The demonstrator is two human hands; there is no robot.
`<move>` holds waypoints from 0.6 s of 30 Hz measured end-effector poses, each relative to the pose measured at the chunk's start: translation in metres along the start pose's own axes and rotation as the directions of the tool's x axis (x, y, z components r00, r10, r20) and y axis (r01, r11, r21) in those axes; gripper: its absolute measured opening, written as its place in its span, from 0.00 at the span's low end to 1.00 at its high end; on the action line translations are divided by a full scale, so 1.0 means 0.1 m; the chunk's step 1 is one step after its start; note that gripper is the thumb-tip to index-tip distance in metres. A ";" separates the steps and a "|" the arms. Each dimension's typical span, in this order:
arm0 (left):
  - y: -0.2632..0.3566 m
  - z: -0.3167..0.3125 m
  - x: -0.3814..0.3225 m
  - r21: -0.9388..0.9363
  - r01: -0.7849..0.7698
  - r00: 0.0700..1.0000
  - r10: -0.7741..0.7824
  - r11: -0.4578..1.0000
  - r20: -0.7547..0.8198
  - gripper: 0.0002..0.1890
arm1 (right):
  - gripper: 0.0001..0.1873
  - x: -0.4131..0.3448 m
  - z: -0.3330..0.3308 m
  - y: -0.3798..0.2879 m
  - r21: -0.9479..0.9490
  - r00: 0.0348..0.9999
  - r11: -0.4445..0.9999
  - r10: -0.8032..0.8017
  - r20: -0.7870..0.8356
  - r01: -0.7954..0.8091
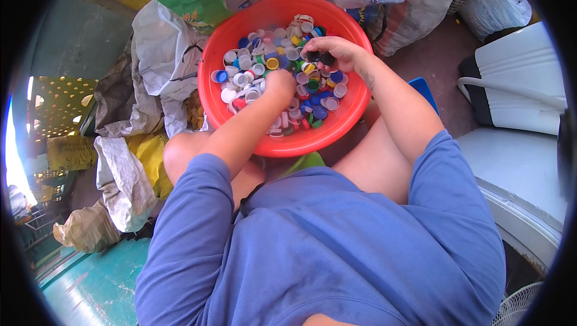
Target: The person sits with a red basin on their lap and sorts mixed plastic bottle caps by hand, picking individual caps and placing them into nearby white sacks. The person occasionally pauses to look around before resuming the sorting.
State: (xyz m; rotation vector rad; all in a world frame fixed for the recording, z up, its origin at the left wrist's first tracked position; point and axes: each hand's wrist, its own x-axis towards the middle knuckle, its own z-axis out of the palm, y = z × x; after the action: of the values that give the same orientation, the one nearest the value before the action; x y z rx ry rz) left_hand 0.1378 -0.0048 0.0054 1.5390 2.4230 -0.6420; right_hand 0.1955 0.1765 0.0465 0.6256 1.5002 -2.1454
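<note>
A round red plastic basin (288,150) stands before me, between my knees, holding a heap of plastic bottle caps (245,62) in white, clear, blue, yellow, green and red. My left hand (280,85) reaches down into the middle of the heap; its fingertips are hidden, so its grip does not show. Over the right side of the caps, my right hand (333,53) is curled around black bottle caps (320,58), palm partly turned up.
Behind the basin stand a green printed sack (180,3) with black pieces inside and a large woven sack (419,6). White sacks (157,51) lie at the left, near a yellow bag (155,159). A white cooler-like box (514,87) is at the right.
</note>
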 end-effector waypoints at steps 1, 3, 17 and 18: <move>-0.02 0.00 -0.01 -0.027 -0.017 0.999 0.018 0.999 0.032 0.10 | 0.07 0.00 -0.01 -0.01 -0.008 1.000 1.000 -0.010 0.001 0.010; -0.10 -0.03 -0.06 -0.120 -0.023 0.999 0.027 0.992 0.035 0.10 | 0.10 0.03 -0.03 -0.01 -0.033 0.999 0.999 -0.011 -0.034 0.009; -1.06 -0.29 -0.37 -0.756 0.125 0.963 -0.263 0.643 -0.065 0.19 | 0.08 0.31 0.61 0.44 -0.985 0.924 -0.112 -0.345 0.164 0.133; -1.09 -0.28 -0.34 -0.751 0.129 0.954 -0.288 0.648 -0.085 0.19 | 0.08 0.33 0.62 0.47 -0.977 0.926 -0.185 -0.340 0.163 0.104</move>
State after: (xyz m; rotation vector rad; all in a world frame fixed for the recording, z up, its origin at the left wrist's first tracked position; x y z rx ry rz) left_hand 0.0565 -0.0597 0.0709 0.9984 2.5159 0.4893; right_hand 0.1903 0.0997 0.0114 -0.1672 2.8547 -0.3080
